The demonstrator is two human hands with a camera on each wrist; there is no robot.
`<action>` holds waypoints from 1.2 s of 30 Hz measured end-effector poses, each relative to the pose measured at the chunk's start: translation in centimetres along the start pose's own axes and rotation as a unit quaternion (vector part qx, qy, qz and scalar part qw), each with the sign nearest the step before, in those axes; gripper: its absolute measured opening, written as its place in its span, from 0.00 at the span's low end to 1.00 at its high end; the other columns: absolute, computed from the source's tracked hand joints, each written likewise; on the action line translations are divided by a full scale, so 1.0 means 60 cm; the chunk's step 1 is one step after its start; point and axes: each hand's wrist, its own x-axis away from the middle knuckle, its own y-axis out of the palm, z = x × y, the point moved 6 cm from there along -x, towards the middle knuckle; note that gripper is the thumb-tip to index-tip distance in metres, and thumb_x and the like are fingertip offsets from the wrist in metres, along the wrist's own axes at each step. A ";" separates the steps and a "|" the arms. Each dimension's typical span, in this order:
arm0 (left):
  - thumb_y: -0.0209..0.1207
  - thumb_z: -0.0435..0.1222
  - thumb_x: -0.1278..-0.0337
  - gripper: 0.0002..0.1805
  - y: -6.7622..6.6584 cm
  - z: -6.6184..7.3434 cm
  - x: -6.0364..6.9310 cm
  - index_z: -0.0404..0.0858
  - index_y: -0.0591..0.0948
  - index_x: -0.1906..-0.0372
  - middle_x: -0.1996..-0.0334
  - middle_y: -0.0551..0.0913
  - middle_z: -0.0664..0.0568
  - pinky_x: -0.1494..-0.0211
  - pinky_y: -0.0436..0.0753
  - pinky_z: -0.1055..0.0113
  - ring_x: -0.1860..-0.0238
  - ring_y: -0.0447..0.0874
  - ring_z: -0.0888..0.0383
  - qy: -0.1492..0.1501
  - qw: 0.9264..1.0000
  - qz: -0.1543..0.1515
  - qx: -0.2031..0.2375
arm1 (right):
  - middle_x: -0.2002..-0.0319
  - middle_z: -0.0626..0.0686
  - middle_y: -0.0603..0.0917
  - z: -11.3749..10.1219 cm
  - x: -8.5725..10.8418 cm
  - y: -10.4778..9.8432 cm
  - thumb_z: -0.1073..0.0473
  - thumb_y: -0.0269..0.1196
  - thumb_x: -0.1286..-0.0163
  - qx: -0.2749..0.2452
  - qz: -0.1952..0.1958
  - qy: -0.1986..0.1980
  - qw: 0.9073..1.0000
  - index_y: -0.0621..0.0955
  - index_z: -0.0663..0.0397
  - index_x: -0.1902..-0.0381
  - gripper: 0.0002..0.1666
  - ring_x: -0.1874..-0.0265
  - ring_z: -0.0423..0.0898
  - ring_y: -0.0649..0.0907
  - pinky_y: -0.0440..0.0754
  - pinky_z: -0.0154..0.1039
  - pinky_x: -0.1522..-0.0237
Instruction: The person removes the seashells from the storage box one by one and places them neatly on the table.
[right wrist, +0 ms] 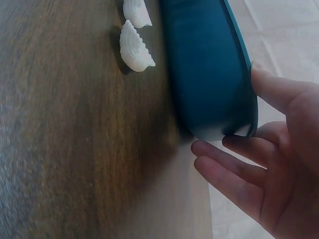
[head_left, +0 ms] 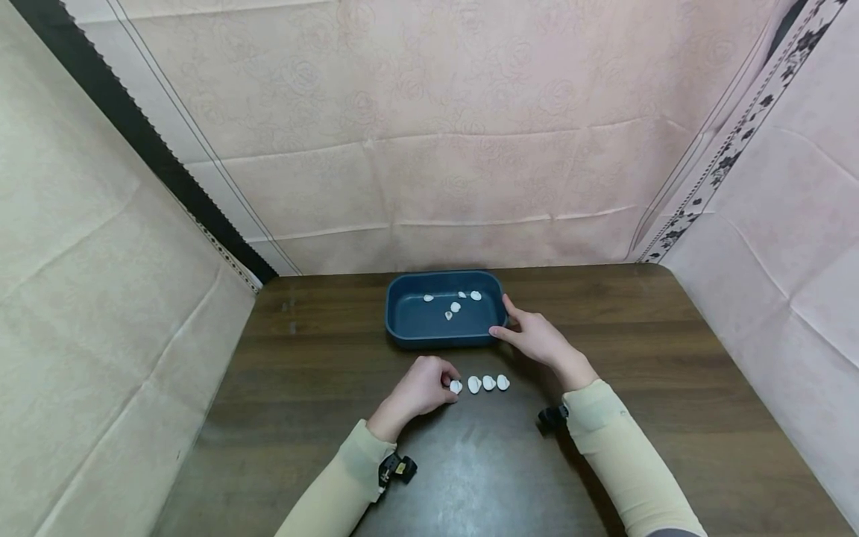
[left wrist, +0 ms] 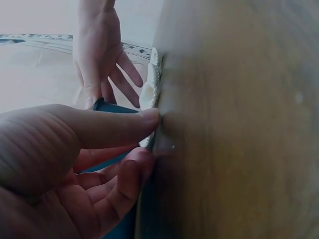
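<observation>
My left hand (head_left: 423, 386) pinches a white seashell (head_left: 455, 387) between thumb and fingertips, low at the tabletop. To its right, three more white shells (head_left: 488, 383) lie in a row; the right wrist view shows one ribbed shell (right wrist: 134, 47) with a scalloped edge. Behind the row stands a dark blue rectangular tray (head_left: 429, 342), with several small shells (head_left: 455, 306) scattered inside. My right hand (head_left: 537, 337) holds the tray's right end, thumb at the near corner and a finger at the far one. The left wrist view partly hides the pinched shell behind the thumb.
The brown wooden table (head_left: 315, 418) carries the tray near its back edge. Pale patterned cloth (head_left: 470, 149) hangs behind the table and on both sides. Dark devices (head_left: 397, 468) are strapped to both wrists.
</observation>
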 end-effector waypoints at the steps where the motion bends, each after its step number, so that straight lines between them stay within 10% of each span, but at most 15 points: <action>1: 0.80 0.32 0.50 0.11 0.001 0.000 0.000 0.39 0.93 0.59 0.73 0.82 0.55 0.63 0.77 0.67 0.70 0.75 0.63 -0.001 1.000 0.002 0.003 | 0.21 0.65 0.67 0.000 0.000 0.000 0.37 0.62 0.20 0.001 0.001 0.000 1.000 0.50 0.52 0.12 0.53 0.26 0.63 0.73 0.70 0.64 0.28; 36: 0.81 0.35 0.50 0.12 0.002 0.001 -0.003 0.40 0.92 0.59 0.71 0.84 0.54 0.62 0.78 0.67 0.69 0.76 0.64 0.008 1.000 0.019 0.011 | 0.21 0.65 0.67 0.001 0.000 0.003 0.37 0.62 0.20 0.001 0.002 0.006 1.000 0.50 0.51 0.12 0.53 0.26 0.63 0.73 0.71 0.65 0.29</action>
